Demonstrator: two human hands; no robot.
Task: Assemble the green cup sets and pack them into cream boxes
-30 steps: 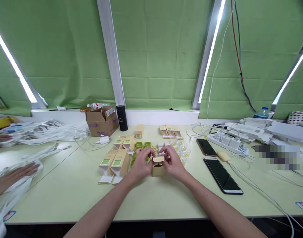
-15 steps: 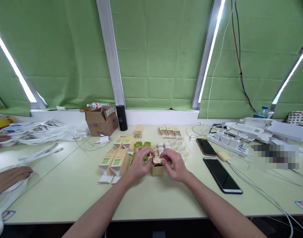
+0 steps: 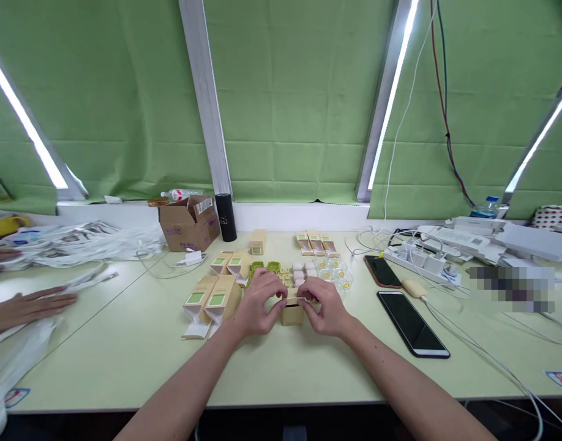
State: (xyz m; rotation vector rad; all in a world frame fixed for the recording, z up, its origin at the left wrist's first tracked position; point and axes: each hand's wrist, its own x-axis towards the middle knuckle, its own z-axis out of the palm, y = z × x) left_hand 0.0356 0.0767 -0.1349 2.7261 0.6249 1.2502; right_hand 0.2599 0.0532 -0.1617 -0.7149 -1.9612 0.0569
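A small tan cardboard box [image 3: 292, 316] stands on the table in front of me, its top flap nearly down with a dark slit showing below it. My left hand [image 3: 261, 301] pinches the flap's left side, and my right hand [image 3: 324, 305] pinches its right side. Just behind the hands lie green cups [image 3: 273, 267], small yellowish pieces [image 3: 284, 275], pale pink blocks [image 3: 298, 267] and clear cups with yellow centres [image 3: 336, 269]. To the left, several tan cartons [image 3: 223, 295] with green labels lie with open white-lined ends.
Three tan cartons [image 3: 314, 240] and another tan carton [image 3: 258, 241] lie farther back. An opened brown box [image 3: 189, 226] and a black tumbler [image 3: 226, 217] stand at the back left. Two phones [image 3: 413, 324], a power strip [image 3: 423, 264] and cables are at right. Another person's hand [image 3: 33, 309] rests on white strips.
Both my hands have brought the box's top flap down, narrowing the dark opening. At the left, the other person's hand has moved to the right and a little up over the white strips.
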